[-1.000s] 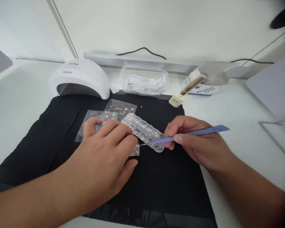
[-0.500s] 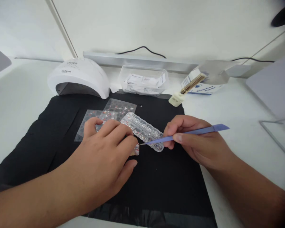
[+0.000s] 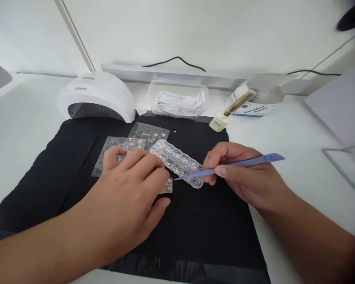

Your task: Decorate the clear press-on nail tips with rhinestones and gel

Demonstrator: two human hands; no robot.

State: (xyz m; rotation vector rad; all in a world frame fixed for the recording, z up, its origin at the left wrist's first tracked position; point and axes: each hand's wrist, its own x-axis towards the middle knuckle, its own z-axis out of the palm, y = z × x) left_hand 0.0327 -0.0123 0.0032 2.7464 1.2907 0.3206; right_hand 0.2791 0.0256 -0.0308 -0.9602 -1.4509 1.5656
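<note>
My left hand [image 3: 133,189] is curled over a small decorated piece [image 3: 169,185] with red and white bits and a tan lower edge. Most of that piece is hidden under my fingers. Between the thumb and fingers of my right hand [image 3: 239,169] lie slim purple tweezers [image 3: 239,164], their fine tip touching or almost touching the piece's upper right edge. Just behind the tip lies a clear compartment case [image 3: 177,157] of tiny charms. Two see-through sticker sheets [image 3: 149,134] overlap beyond my left hand.
A black mat [image 3: 201,232] covers the middle of the white table [image 3: 296,130]. At its back stand a white nail lamp [image 3: 97,92], a clear tub [image 3: 179,110] of white packets, a gold-capped bottle [image 3: 218,123] and an alcohol pads box [image 3: 254,108].
Both hands and the tweezers hold nearly the same pose. The whole view has shifted very slightly, and the tweezer tip stays at the piece's edge.
</note>
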